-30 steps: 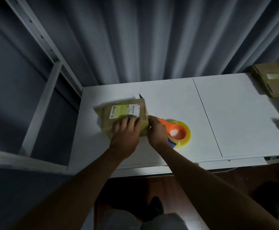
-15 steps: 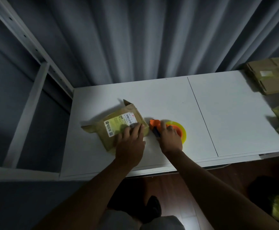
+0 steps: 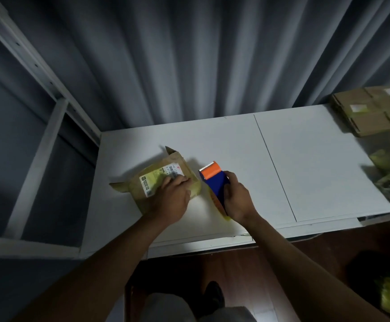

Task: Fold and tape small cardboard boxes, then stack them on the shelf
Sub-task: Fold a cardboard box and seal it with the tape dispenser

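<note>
White counter (image 3: 212,135) runs before you, curtains behind. Your right hand (image 3: 237,198) has lifted the dispenser (image 3: 213,182) off the surface, fingers wrapped around it. Your left hand (image 3: 172,198) presses flat, fingers straight, on the box (image 3: 163,182) just beside it; taping looks next. Further right lie flat cartons (image 3: 373,110); the shelf frame (image 3: 50,126) stands left.

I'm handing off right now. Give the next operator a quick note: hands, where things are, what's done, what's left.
Left hand presses flat on the cardboard box, on the white table.
Right hand grips the tape dispenser, raised just right of the box.
Done: box folded flat-ish; one flap at its far corner stands up.
Left: tape it, stack it on the shelf; more flat boxes wait at far right.
</note>
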